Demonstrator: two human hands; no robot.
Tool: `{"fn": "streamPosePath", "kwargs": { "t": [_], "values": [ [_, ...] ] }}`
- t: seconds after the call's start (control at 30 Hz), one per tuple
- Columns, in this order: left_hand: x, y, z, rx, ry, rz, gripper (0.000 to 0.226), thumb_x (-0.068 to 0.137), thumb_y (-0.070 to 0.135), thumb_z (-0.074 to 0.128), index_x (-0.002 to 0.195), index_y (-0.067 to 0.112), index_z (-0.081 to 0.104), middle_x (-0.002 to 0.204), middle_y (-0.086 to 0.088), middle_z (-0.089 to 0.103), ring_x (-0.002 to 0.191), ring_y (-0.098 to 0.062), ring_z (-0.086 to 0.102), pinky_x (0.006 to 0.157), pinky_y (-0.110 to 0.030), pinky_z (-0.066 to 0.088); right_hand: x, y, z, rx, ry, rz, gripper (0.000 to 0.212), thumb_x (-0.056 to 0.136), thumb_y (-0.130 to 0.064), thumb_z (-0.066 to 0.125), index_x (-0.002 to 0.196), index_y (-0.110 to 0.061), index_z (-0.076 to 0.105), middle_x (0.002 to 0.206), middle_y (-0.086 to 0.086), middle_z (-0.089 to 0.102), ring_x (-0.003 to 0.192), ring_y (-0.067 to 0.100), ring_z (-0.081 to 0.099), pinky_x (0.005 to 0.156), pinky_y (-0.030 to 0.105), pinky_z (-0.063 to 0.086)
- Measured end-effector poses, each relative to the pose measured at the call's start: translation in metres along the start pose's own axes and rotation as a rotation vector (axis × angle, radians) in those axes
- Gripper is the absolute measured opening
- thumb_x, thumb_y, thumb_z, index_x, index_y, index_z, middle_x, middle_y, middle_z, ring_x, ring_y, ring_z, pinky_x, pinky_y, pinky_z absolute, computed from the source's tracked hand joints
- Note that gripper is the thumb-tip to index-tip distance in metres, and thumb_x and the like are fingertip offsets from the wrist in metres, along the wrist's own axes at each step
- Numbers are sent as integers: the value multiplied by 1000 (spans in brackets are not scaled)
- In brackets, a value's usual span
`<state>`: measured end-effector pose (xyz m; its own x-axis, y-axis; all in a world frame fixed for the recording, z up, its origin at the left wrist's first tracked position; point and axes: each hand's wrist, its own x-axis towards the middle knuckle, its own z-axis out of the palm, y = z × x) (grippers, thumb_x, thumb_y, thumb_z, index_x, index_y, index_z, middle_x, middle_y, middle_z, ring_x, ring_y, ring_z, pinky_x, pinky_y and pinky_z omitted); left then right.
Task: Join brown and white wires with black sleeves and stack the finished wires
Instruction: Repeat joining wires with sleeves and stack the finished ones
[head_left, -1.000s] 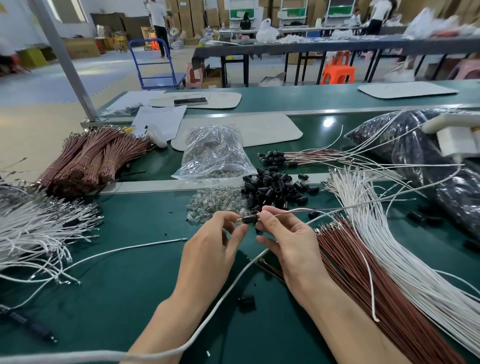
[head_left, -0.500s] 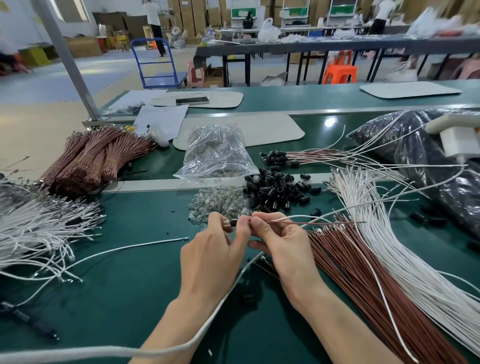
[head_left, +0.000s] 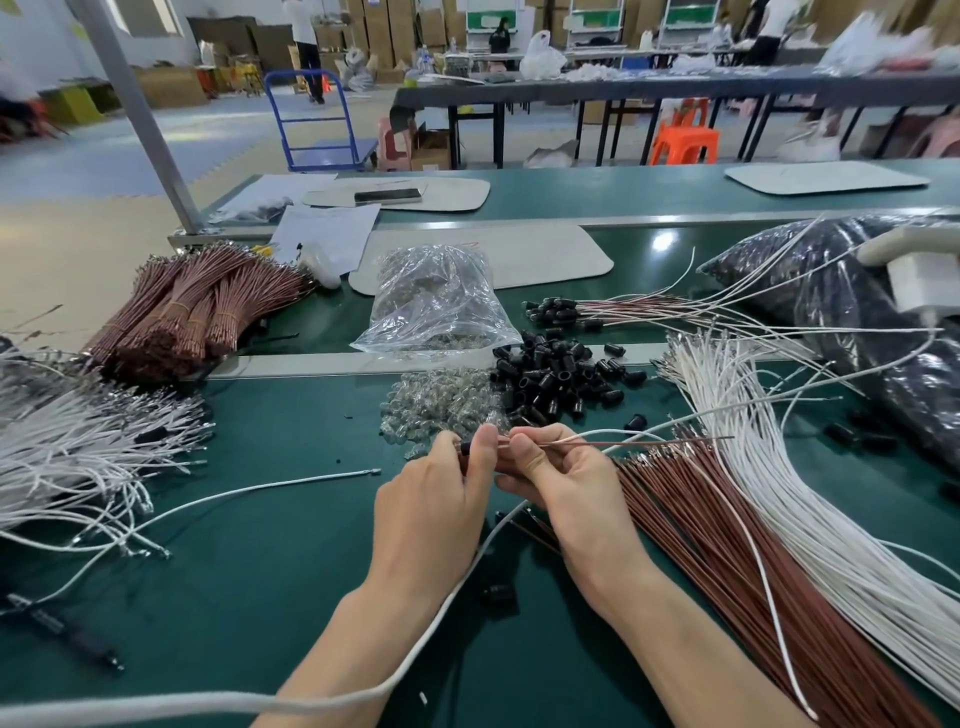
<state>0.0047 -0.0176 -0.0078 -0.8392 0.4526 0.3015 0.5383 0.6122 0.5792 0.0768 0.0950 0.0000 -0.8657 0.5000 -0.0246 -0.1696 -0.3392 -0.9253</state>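
One black sleeve (head_left: 465, 448) is being pinched by the left hand (head_left: 436, 499) above the counter (head_left: 291, 519), while the right hand (head_left: 561, 478) is pinching a brown wire (head_left: 649, 442) at its mouth; threading seems underway, and seating it is likely calling for a straight, steady push.

I'm on a factory assembly floor, no doubt about it. Green workbench (head_left: 260, 545) under me, piled with parts in bulk: tied bundles of brown wires (head_left: 197, 312) at ten o'clock, loose white wires (head_left: 774, 467) fanned out at three, a heap of black sleeves (head_left: 556, 374) at twelve. Further out at twelve, more long tables (head_left: 649, 85) and an orange stool (head_left: 685, 140). At eleven, a blue trolley (head_left: 317, 124), stacked cardboard boxes (head_left: 400, 26), a person (head_left: 309, 52) standing among them.
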Motion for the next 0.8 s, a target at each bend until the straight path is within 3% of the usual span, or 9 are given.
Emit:
{"fn": "streamPosePath", "kwargs": {
  "t": [0.23,0.43,0.63,0.8],
  "values": [
    [0,-3,2,17,-24,8,64,88,72,1,74,23,39,62,3,55,60,-18,49,60,-40,32,4,4,-3,65,-59,29,15,96,-16,58,102,-2,60,99,12,78,98,23,75,81,21,57],
    [1,-5,2,1,-22,12,65,88,73,0,76,23,41,63,3,57,65,-20,56,63,-41,38,5,3,-4,83,-92,49,22,92,-22,61,103,-3,61,102,12,77,101,22,74,82,21,57],
    [7,-8,-2,-406,46,-80,57,98,70,28,77,22,51,61,6,62,53,-12,54,59,-41,46,4,-4,3,121,-33,12,32,85,-28,71,106,-5,69,103,15,77,100,26,74,76,22,58],
    [20,-20,-19,-830,116,-230,42,106,45,42,81,13,54,64,4,60,50,-12,49,48,-23,43,3,-16,-6,126,74,-75,23,84,-28,74,100,-12,78,99,14,77,93,24,75,71,22,58]
  ]
}}
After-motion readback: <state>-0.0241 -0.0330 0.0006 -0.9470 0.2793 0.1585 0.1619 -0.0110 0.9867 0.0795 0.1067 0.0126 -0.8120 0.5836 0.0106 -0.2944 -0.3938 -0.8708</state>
